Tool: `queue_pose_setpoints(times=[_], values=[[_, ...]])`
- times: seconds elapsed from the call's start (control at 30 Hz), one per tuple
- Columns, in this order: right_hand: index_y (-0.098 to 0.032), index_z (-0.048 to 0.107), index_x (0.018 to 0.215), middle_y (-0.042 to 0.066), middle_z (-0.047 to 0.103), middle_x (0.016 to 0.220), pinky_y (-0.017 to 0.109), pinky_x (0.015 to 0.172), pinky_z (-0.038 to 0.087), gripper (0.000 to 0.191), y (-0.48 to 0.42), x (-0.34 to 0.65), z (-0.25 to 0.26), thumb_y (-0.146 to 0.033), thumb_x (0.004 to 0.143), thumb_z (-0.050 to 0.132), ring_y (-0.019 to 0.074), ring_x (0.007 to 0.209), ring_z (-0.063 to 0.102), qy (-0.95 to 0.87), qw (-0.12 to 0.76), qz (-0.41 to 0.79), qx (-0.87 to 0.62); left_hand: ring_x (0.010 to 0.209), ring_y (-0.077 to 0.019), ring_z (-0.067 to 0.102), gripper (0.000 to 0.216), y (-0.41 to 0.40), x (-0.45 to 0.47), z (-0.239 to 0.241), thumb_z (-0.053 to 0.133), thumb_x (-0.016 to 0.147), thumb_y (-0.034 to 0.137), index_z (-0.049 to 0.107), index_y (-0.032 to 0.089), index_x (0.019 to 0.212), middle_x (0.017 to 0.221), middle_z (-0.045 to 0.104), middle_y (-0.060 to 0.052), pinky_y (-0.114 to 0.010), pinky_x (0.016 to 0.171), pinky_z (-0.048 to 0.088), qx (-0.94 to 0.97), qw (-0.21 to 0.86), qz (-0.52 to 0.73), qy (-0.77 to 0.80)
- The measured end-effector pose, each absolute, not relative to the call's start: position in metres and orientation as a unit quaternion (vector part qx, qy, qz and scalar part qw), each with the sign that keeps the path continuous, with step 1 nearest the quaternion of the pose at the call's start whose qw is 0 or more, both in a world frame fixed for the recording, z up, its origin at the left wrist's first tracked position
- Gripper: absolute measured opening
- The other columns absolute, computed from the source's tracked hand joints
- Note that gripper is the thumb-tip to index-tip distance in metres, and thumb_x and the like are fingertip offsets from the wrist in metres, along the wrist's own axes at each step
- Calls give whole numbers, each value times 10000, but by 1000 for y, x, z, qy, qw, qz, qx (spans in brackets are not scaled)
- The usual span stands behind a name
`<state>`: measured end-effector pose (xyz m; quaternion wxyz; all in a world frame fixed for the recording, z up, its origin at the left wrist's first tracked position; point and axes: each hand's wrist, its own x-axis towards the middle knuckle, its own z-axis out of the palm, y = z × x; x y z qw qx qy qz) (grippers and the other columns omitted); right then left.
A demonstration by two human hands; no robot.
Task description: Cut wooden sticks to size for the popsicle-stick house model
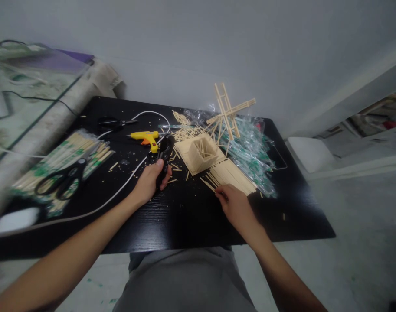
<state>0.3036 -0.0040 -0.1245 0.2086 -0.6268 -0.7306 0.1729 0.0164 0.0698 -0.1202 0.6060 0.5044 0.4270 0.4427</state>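
Just left of the little wooden box (pixel 195 158), the left hand (pixel 151 177) has its fingers wrapped round a black-handled tool (pixel 165 158), upright, probably for a firm grip. Right hand (pixel 234 203) is down and right of the box, fingertips pinched close at a thin stick (pixel 208 185); can't tell if it's gripped. Loose sticks (pixel 235 175) lie side by side next to the box, I'd guess for easy picking. Glue gun (pixel 145 135) points away from the box, maybe for safety.

Single head-worn view, looking forward and down, fairly near the black table (pixel 184 234), outer edges seemingly blurred
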Motion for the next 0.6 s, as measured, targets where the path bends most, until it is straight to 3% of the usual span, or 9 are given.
queue_pose_setpoints(times=[0.43,0.6], values=[[-212,745,998,86,779,951,383,832,592,215,-7,309,-126,-83,913,595,252,876,745,-720,226,180,-631,449,-130,430,670,70,15,-122,505,922,825,639,181,798,542,497,24,-284,458,353,512,602,437,430],[-216,748,1004,105,776,985,425,855,592,192,-11,308,-127,-119,928,601,286,944,740,-717,234,161,-636,443,-125,424,670,70,15,-123,508,922,827,640,182,793,538,495,27,-279,453,350,511,605,438,426]])
